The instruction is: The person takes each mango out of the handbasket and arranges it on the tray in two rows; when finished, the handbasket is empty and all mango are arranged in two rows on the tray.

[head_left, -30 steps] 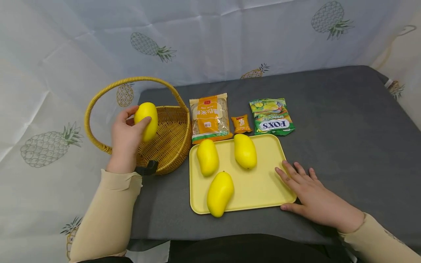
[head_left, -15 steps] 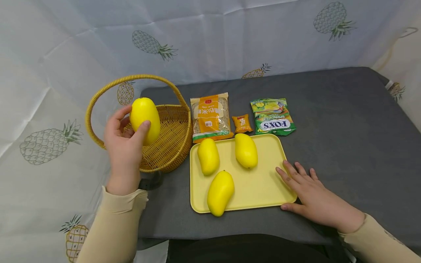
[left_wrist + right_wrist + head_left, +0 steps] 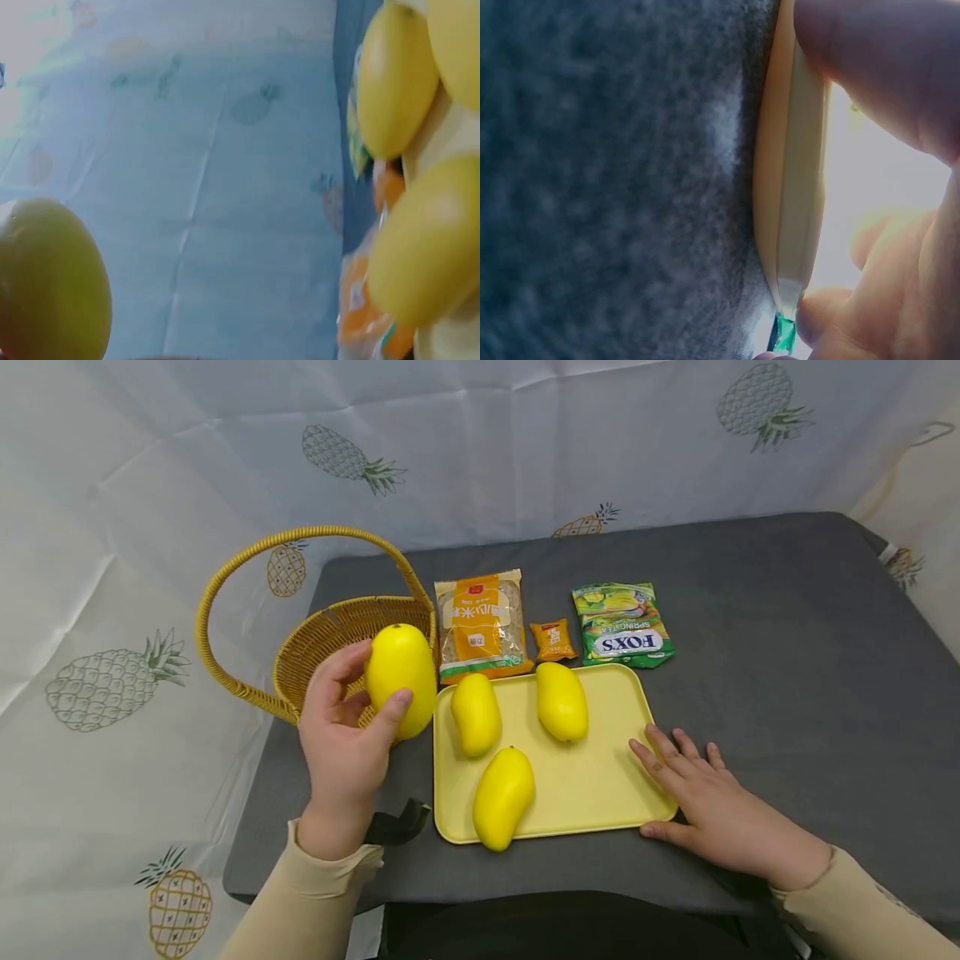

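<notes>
My left hand (image 3: 348, 743) grips a yellow mango (image 3: 402, 681) between thumb and fingers, held up in front of the wicker basket (image 3: 315, 647) and near the tray's left edge. In the left wrist view that mango (image 3: 49, 281) shows at the lower left. On the pale yellow tray (image 3: 592, 785) lie three more mangoes: one at the back left (image 3: 477, 714), one at the back right (image 3: 562, 702) and a mango at the front (image 3: 503, 797) overlapping the rim. My right hand (image 3: 712, 806) rests with spread fingers on the tray's right edge; the right wrist view shows its fingers at the rim (image 3: 802, 165).
Behind the tray lie an orange-and-clear food packet (image 3: 482, 627), a small orange packet (image 3: 553, 640) and a green FOX'S candy bag (image 3: 622, 625). The basket's tall handle (image 3: 315, 532) arches up at the left. A pineapple-print curtain (image 3: 480, 460) hangs behind the grey table (image 3: 780, 635).
My left hand has carried the mango from over the basket to the right and toward me, near the tray. The right hand stays at the tray's edge.
</notes>
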`<state>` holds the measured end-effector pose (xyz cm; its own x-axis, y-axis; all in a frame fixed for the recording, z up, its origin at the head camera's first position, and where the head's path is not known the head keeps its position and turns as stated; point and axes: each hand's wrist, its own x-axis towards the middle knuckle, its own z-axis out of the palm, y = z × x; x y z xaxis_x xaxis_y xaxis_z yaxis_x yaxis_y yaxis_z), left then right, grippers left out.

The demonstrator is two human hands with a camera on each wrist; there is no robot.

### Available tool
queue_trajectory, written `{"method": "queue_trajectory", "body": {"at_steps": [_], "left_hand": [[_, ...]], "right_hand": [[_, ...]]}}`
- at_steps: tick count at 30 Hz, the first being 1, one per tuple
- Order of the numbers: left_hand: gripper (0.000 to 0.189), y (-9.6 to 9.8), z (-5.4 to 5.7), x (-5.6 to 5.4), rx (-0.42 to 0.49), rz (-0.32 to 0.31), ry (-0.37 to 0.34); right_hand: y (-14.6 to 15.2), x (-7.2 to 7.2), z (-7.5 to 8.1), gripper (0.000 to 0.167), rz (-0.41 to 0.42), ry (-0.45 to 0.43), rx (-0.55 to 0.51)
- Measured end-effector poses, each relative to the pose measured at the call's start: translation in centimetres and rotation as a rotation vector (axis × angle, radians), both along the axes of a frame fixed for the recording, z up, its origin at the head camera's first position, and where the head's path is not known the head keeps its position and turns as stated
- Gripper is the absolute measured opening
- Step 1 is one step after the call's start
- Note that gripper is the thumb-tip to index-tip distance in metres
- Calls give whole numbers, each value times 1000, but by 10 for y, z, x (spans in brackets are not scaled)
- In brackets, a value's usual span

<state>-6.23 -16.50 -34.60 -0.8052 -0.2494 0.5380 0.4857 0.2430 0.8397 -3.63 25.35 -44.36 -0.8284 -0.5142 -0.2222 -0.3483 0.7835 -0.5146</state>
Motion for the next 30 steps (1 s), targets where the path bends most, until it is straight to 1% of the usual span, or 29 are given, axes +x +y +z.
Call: {"method": "queue_trajectory", "body": {"at_steps": [3,7,11,14,18,23,26,30], "left_hand": [[54,14,-5,6,-15,-67,-47],[53,34,-9,12,-64,-152,-108],[52,52,-8,17,-103,-218,-187],[52,66,-7,20,-128,-254,-256],[54,87,-11,21,-184,-310,-347],[56,112,-23,18,-266,-371,-458],[55,126,-30,17,-325,-401,-501],[54,141,-35,16,-415,-428,-534]], "right_hand": [[0,0,0,106,0,-2,3],[1,0,1,107,-3,-12,7],[0,-1,1,107,2,-9,13],[0,-2,1,106,9,-1,17],[-1,-2,2,106,8,-5,20],[-2,-2,3,105,0,-14,30],[-3,-2,4,106,-7,-14,45],[-5,0,3,105,-22,-14,60]]}}
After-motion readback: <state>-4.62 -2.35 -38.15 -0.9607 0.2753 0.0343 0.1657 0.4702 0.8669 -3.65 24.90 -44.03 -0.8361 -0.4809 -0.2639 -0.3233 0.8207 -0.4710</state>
